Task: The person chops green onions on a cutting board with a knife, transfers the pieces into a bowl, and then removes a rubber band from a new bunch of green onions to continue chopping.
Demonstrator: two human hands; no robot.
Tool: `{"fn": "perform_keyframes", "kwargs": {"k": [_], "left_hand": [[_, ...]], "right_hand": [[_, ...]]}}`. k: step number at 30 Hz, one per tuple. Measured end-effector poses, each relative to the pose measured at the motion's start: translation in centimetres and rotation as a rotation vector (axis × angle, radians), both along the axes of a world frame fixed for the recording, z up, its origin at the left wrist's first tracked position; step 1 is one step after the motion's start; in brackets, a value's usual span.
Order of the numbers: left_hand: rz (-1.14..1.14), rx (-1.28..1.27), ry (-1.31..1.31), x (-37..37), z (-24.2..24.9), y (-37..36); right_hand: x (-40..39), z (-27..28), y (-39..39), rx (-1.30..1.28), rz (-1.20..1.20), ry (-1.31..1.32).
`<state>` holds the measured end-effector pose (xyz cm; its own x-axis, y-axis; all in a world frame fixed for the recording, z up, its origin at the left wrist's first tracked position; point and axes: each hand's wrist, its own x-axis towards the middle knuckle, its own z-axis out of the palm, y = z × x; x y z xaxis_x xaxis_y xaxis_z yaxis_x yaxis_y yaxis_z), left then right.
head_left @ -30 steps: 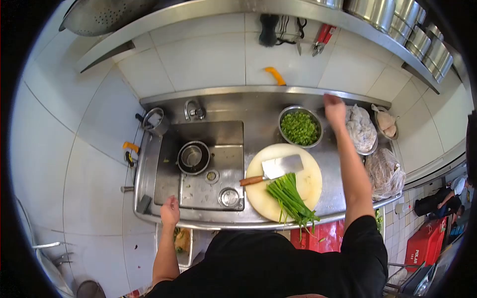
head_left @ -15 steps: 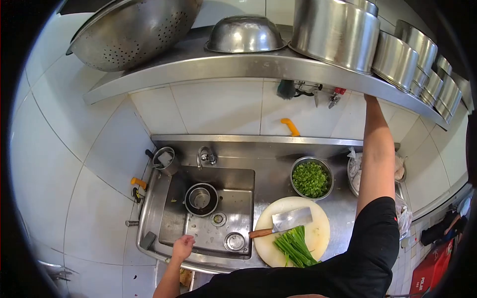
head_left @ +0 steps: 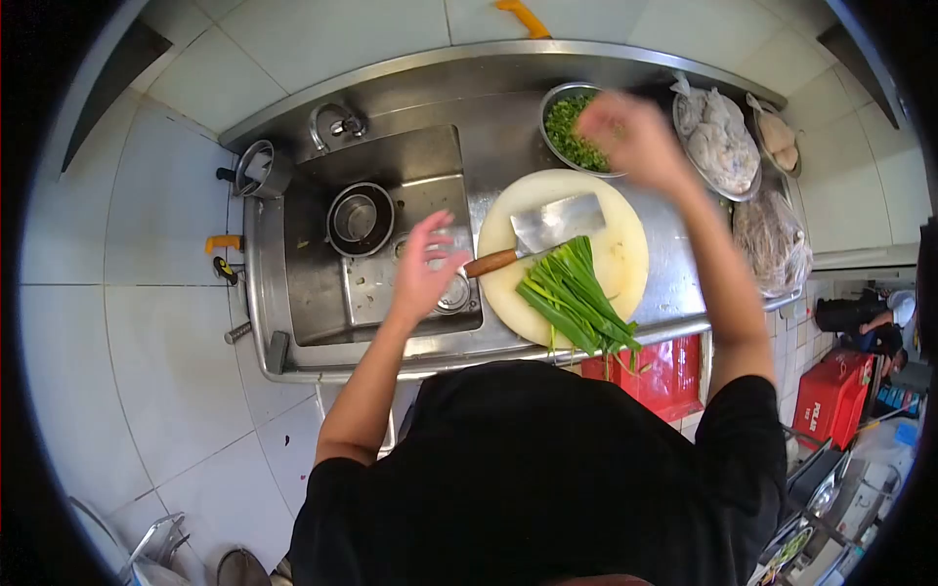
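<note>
Over the right edge of the sink, my left hand (head_left: 428,269) hangs open with its fingers apart, close to the wooden handle of a cleaver (head_left: 562,223). The cleaver lies flat on a round white cutting board (head_left: 498,210). A bunch of long green scallions (head_left: 578,301) rests on the board below the blade, its ends past the board's front edge. My right hand (head_left: 640,145) is above the right side of a metal bowl of chopped greens (head_left: 569,137). Motion smears its fingers, so I cannot see whether it holds anything.
The sink (head_left: 322,293) holds nested metal bowls (head_left: 358,219) under a faucet (head_left: 337,127). Bagged food (head_left: 721,142) in a bowl and another plastic bag (head_left: 772,244) stand at the right. A red crate (head_left: 831,396) is on the floor, with a person (head_left: 870,322) in the background.
My right hand has come down from the shelf to above the bowl of greens. My left hand has moved right, toward the cleaver handle. The view has tilted down, and the shelf is out of sight.
</note>
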<state>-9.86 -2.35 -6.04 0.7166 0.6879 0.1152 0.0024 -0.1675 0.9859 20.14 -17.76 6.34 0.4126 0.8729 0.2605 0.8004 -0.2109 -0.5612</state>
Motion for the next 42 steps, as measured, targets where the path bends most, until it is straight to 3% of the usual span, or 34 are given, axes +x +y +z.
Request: {"fn": "perform_keyframes", "kwargs": {"k": [2, 3, 4, 5, 6, 8, 9, 10, 11, 13, 14, 15, 17, 18, 19, 20, 21, 22, 23, 24, 25, 27, 28, 31, 33, 37, 39, 42], "left_hand": [[-0.091, -0.017, -0.042, 2.6, 1.4, -4.1], [-0.102, -0.017, -0.03, 3.0, 1.6, -4.9], [-0.324, -0.016, 0.229, 3.4, 1.7, -5.4], [-0.547, -0.016, 0.494, 3.6, 1.6, -5.7], [-0.565, -0.016, 0.51, 3.4, -0.3, -5.9], [-0.637, -0.469, 0.17, 3.0, -5.6, -6.0], [-0.662, -0.466, 0.188, 3.1, -4.7, -6.3], [-0.67, -0.724, 0.004, 3.1, -3.9, -6.7], [-0.66, -0.979, -0.187, 3.3, -3.0, -7.1], [-0.742, -1.021, -0.232, 4.3, -2.5, -6.6], [-0.639, -1.048, -0.235, 4.9, -2.4, -6.2], [-0.531, -1.073, -0.237, 5.5, -1.9, -5.7], [-0.501, -1.079, -0.255, 6.7, -1.2, -4.1], [-0.804, -1.143, -0.364, 7.1, -1.0, -3.0], [-1.11, -1.191, -0.472, 7.2, -0.9, -2.3], [-1.085, -0.951, -0.31, 6.6, 1.4, -2.6], [-1.089, -0.951, -0.303, 5.9, 3.1, -3.0], [-1.196, -0.281, -0.029, 5.2, 4.6, -3.5], [-1.204, 0.4, 0.235, 4.4, 6.1, -4.1], [-1.114, 0.916, 0.423, 3.6, 7.3, -5.6], [-1.116, 0.919, 0.419, 2.8, 6.4, -5.7], [-0.663, 1.199, 0.645, 1.5, 3.5, -5.4], [-0.661, 1.209, 0.808, 1.4, 2.8, -4.8], [-0.61, 1.094, 0.819, 0.7, 2.4, -5.3], [-0.621, 1.087, 0.871, 0.5, 0.8, -5.5], [-0.583, 1.075, 0.899, 0.1, -3.2, -5.0], [-0.58, 1.054, 0.899, 0.3, -2.8, -5.0], [-0.564, 1.028, 0.844, 0.8, -3.2, -5.3]], "right_hand": [[-7.7, -6.8, -2.0, -0.044, 0.088, 0.286], [-11.0, -7.3, -3.2, -0.059, 0.098, 0.427], [-12.9, -7.6, -4.2, -0.141, 0.055, 0.553], [-13.8, -9.4, -5.4, -0.052, 0.011, 0.646], [-14.2, -10.4, -6.5, 0.025, -0.042, 0.763], [-14.5, -12.1, -8.8, 0.342, -0.022, 1.105], [-14.8, -12.1, -9.5, 0.59, 0.059, 1.32], [-14.9, -12.2, -10.3, 0.806, 0.197, 1.451], [-14.8, -12.2, -11.0, 0.826, 0.179, 1.446], [-14.4, -12.2, -12.3, 1.003, 0.487, 1.72], [-15.0, -10.8, -12.4, 1.049, 0.246, 1.647], [-14.9, -10.5, -13.0, 1.059, 0.242, 1.643], [-13.9, -10.2, -15.0, 0.783, 0.513, 1.655], [-13.9, -8.5, -15.9, 0.302, 0.339, 1.524], [-14.7, -7.4, -15.4, 0.307, 0.339, 1.525], [-16.2, -5.8, -13.8, -0.18, 0.149, 1.211], [-17.5, -5.0, -12.6, -0.626, -0.041, 0.848], [-18.9, -6.6, -12.1, -0.621, -0.046, 0.849], [-20.3, -9.8, -11.5, -0.584, -0.225, 0.463], [-20.9, -11.7, -11.1, -0.534, -0.394, 0.072], [-20.7, -12.1, -10.9, -0.533, -0.398, 0.07], [-20.2, -12.3, -10.3, -0.374, -0.678, 0.128], [-20.4, -12.1, -9.8, -0.372, -0.671, 0.132], [-21.4, -9.4, -8.1, -0.847, -0.636, 0.152], [-21.6, -13.7, -7.5, -0.793, -0.612, 0.189], [-18.9, -16.2, -5.7, -0.817, -0.639, 0.118], [-17.2, -18.0, -5.7, -0.724, -0.709, 0.271], [-16.6, -20.4, -6.1, -0.593, -0.765, 0.21]]}}
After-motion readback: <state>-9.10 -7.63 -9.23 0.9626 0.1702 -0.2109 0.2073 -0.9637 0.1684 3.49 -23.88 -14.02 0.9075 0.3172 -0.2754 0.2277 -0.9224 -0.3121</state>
